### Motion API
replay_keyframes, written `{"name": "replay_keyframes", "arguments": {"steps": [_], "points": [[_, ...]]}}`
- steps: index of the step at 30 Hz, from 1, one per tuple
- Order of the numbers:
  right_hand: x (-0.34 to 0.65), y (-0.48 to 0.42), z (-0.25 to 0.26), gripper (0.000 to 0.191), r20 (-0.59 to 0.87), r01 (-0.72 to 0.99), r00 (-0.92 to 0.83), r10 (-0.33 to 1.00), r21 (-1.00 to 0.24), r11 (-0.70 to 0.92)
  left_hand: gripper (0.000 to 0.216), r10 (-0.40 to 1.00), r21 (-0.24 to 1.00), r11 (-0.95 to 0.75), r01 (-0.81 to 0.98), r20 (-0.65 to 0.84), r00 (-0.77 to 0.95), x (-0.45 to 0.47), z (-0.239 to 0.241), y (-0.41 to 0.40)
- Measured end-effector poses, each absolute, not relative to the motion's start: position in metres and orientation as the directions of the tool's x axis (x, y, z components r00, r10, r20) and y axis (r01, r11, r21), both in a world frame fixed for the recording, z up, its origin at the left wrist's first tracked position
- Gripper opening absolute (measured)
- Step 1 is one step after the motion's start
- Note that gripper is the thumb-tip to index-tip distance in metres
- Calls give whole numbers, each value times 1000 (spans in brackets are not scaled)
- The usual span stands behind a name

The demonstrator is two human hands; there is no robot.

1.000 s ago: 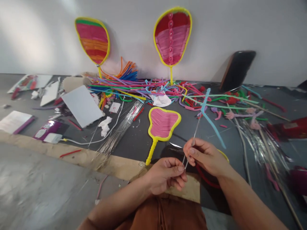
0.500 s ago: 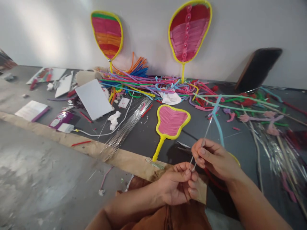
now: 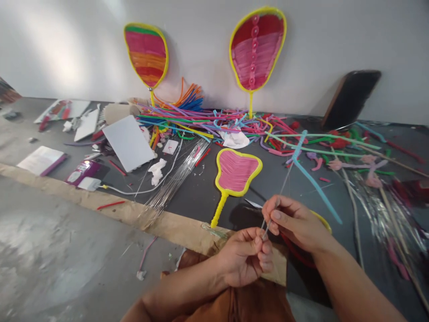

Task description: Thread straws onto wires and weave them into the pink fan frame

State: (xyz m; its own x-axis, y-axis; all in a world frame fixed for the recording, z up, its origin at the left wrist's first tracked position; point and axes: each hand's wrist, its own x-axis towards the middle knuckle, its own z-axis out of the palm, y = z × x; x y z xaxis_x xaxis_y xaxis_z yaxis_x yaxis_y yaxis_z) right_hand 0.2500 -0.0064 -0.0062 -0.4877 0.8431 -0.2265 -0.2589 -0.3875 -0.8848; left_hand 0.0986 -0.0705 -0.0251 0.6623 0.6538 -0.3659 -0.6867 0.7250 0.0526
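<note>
A thin silvery wire is pinched between the fingertips of both hands. My left hand is closed on its lower part, near my lap. Just above and to the right, my right hand grips the same wire, two strands of which show between the hands. Upward, the wire reaches a light blue pipe cleaner, whose lower end slants off to the right. Left of my hands lies a small pink fan-shaped piece with a yellow rim and a twisted yellow handle.
Two larger yellow-rimmed fans, one striped and one pink and red, lean on the wall. A dark phone stands at right. Loose pipe cleaners, wire bundles, a white card and a purple device lie around.
The view has shifted slightly. The light blue pipe cleaner's lower end has swung out to the right, from behind my right hand into the open. Both hands keep their pinch on the wire.
</note>
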Motion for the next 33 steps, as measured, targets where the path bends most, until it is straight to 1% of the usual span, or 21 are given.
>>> {"name": "replay_keyframes", "arguments": {"steps": [6, 10, 15, 18, 27, 33], "points": [[250, -5, -8, 17, -225, -204, -470, 853, -913, -353, 25, 671, 93, 709, -699, -394, 628, 98, -24, -68], [249, -4, -7, 20, -253, -185, -465, 848, -909, -373, 28, 671, 101, 710, -697, -400, 625, 97, -24, -68], [249, -4, -5, 24, -265, -146, -557, 787, -902, -407, 29, 664, 113, 716, -689, -415, 622, 95, -24, -67], [248, -4, -4, 24, -276, -122, -577, 769, -901, -415, 28, 664, 123, 716, -687, -421, 617, 95, -24, -65], [246, -3, -4, 23, -288, -118, -534, 795, -905, -408, 30, 655, 160, 729, -666, -445, 610, 96, -24, -63], [244, -3, -3, 24, -271, -111, -496, 825, -922, -370, 26, 659, 161, 718, -677, -468, 588, 96, -22, -61]]}}
